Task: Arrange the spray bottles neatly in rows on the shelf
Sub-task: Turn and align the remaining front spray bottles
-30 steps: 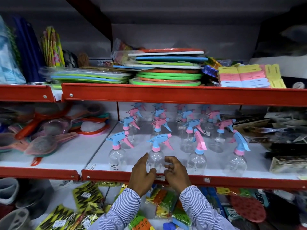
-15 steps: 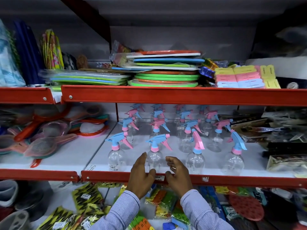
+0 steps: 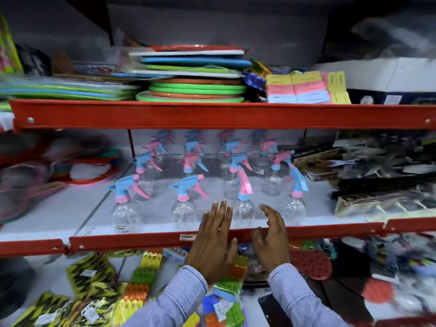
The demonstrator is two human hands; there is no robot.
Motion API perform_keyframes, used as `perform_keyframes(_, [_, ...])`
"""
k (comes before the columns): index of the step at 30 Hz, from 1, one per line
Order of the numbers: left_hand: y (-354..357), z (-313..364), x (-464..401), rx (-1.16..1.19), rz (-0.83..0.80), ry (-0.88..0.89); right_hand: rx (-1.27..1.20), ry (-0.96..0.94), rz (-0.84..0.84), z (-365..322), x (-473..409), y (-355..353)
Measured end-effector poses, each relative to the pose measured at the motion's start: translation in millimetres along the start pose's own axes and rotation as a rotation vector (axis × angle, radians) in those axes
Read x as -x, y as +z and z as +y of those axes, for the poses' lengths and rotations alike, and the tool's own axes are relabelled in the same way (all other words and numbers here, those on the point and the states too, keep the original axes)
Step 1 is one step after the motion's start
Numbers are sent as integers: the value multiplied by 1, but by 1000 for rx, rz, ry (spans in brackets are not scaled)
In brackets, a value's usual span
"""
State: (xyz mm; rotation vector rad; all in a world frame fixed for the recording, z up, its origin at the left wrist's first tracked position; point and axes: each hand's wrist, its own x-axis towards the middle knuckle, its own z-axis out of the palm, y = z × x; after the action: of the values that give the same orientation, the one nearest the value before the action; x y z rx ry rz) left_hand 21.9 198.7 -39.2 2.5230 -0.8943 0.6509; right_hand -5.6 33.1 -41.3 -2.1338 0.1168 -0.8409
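Note:
Several clear spray bottles with blue and pink trigger heads stand in rows on the white middle shelf (image 3: 165, 223). The front row holds a left bottle (image 3: 123, 215), a second bottle (image 3: 182, 214), a third bottle (image 3: 243, 212) with its pink trigger head turned sideways, and a right bottle (image 3: 294, 210). My left hand (image 3: 213, 241) is flat with fingers spread, just left of the third bottle. My right hand (image 3: 271, 237) is open with curved fingers, just right of it. Neither hand grips anything. The picture is blurred.
The red front lip (image 3: 132, 241) of the shelf runs below the bottles. Above, an upper shelf carries stacked coloured plates (image 3: 193, 90). Strainers (image 3: 35, 190) lie to the left, dark packaged tools (image 3: 377, 180) to the right, and packets (image 3: 99, 291) on the lower shelf.
Both hands left the second front bottle and shifted right, now flanking the third bottle with fingers opened. The view also swung to the right.

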Motion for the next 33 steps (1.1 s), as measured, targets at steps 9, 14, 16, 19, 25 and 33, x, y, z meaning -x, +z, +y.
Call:
perform_keyframes(9, [23, 44, -27, 214, 34, -302, -155, 138, -455, 32, -53, -9])
perform_keyframes(14, [25, 65, -34, 329, 175, -450, -153, 94, -559, 37, -67, -15])
perform_keyframes(16, [25, 69, -35, 346, 168, -500, -159, 92, -566, 37, -64, -17])
perform_keyframes(19, [25, 67, -38, 344, 157, -539, -172, 100, -548, 37, -60, -18])
perform_keyframes(25, [22, 63, -47, 413, 81, -548, -231, 123, -479, 34, -48, -23])
perform_keyframes(33, [17, 59, -44, 481, 105, -616, -181, 147, -421, 28, -45, -22])
